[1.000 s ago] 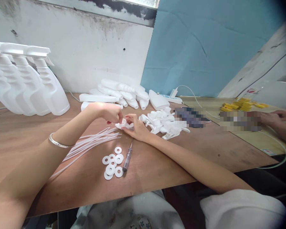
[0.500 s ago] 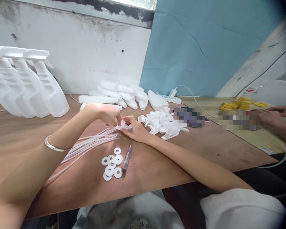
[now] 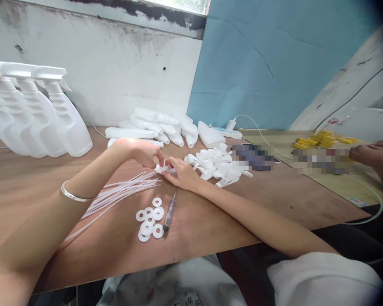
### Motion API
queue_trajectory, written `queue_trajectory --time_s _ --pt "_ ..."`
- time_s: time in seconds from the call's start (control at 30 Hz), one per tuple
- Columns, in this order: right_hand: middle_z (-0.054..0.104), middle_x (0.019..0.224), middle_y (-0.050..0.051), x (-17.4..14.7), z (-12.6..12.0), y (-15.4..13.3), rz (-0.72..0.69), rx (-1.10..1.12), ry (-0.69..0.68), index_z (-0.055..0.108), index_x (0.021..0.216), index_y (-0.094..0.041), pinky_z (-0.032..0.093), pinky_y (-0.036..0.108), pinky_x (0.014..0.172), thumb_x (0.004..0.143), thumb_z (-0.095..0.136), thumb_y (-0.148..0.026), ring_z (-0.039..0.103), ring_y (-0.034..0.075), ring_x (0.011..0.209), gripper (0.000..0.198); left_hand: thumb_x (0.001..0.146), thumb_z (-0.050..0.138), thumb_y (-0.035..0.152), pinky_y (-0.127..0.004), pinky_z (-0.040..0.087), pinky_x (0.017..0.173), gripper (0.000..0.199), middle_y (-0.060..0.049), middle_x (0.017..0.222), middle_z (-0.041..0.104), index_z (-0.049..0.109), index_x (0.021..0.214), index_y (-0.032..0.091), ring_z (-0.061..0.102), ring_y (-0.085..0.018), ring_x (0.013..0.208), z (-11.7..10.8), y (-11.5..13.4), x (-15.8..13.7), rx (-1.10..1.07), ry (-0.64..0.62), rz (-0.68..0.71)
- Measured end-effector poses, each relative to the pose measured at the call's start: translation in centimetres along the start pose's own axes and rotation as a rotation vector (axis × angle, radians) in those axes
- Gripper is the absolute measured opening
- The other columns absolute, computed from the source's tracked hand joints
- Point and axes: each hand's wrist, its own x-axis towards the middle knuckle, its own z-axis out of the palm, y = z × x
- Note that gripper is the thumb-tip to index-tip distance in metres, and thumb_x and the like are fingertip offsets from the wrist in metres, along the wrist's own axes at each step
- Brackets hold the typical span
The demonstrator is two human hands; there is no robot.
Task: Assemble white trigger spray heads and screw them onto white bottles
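Between my two hands is a white spray trigger head [image 3: 161, 168], mostly covered by fingers. My left hand [image 3: 146, 153], with a silver bangle on the forearm, bends over it from the left, fingertips pressed down on the piece. From the right, my right hand [image 3: 184, 174] pinches it between thumb and fingers. White dip tubes [image 3: 124, 193] lie in a loose bundle under the left wrist. Several flat white washers [image 3: 147, 228] are heaped nearer me, beside a screwdriver [image 3: 170, 213] with a clear handle. A pile of trigger heads [image 3: 215, 163] lies just beyond my right hand.
Assembled spray bottles [image 3: 72, 127] stand at the left. Empty white bottles [image 3: 147, 123] lie stacked along the wall. To the right are a power strip [image 3: 232, 132], a blurred phone [image 3: 255, 157], yellow parts [image 3: 319, 139] and another person's hand [image 3: 373, 155]. The wooden table's front edge [image 3: 147, 272] is close to me.
My right fingers have shifted slightly on the trigger head, which stays in nearly the same place. At far right the other person's hand has moved away to the right.
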Motion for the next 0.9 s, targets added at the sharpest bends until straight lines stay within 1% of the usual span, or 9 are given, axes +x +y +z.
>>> queue_trajectory --time_s 0.17,0.37,0.47,0.6,0.77,0.9 --pt "0.058 0.081 0.005 0.1 0.0 0.3 -0.004 -0.014 0.012 0.047 0.088 -0.020 0.043 0.028 0.066 0.085 0.046 -0.035 0.056 0.018 0.074 0.016 0.067 0.051 0.021 -0.025 0.034 0.057 0.046 -0.003 0.074 0.058 0.059 0.112 0.028 0.049 -0.015 0.060 0.1 -0.2 0.2 -0.012 0.028 0.019" --pt "0.058 0.074 0.003 0.3 0.3 0.4 0.018 -0.009 0.057 0.047 0.083 -0.020 0.041 0.026 0.060 0.084 0.049 -0.037 0.055 0.016 0.067 0.017 0.064 0.048 0.019 -0.024 0.030 0.052 0.045 -0.003 0.068 0.057 0.062 0.105 0.027 0.048 -0.015 0.057 0.2 -0.6 0.8 -0.063 0.049 0.038" --pt "0.059 0.075 0.003 0.3 0.4 0.5 0.010 -0.007 0.069 0.048 0.083 -0.020 0.041 0.026 0.061 0.083 0.050 -0.036 0.056 0.016 0.068 0.017 0.062 0.048 0.019 -0.024 0.029 0.051 0.045 -0.002 0.066 0.056 0.063 0.104 0.027 0.047 -0.014 0.056 0.2 -0.8 1.0 -0.085 0.045 0.053" --pt "0.059 0.075 0.002 0.3 0.5 0.7 0.028 0.027 0.065 0.049 0.083 -0.020 0.042 0.026 0.062 0.083 0.050 -0.038 0.056 0.016 0.068 0.017 0.063 0.048 0.021 -0.025 0.031 0.054 0.046 -0.002 0.068 0.057 0.062 0.107 0.027 0.048 -0.015 0.058 0.3 -1.0 1.2 -0.082 0.055 0.047" --pt "0.058 0.071 0.000 0.4 0.5 0.8 0.074 0.072 0.060 0.049 0.081 -0.020 0.041 0.025 0.060 0.082 0.051 -0.039 0.055 0.014 0.063 0.019 0.064 0.049 0.019 -0.026 0.031 0.056 0.041 -0.003 0.069 0.057 0.063 0.102 0.023 0.048 -0.015 0.059 0.4 -0.6 1.2 -0.081 0.076 0.048" --pt "0.060 0.073 0.000 0.5 0.4 0.6 0.094 0.100 0.049 0.050 0.081 -0.020 0.041 0.025 0.061 0.082 0.051 -0.040 0.055 0.014 0.063 0.019 0.066 0.048 0.018 -0.024 0.030 0.055 0.039 -0.001 0.065 0.055 0.061 0.103 0.019 0.045 -0.014 0.059 0.5 -0.5 1.1 -0.088 0.091 0.050"
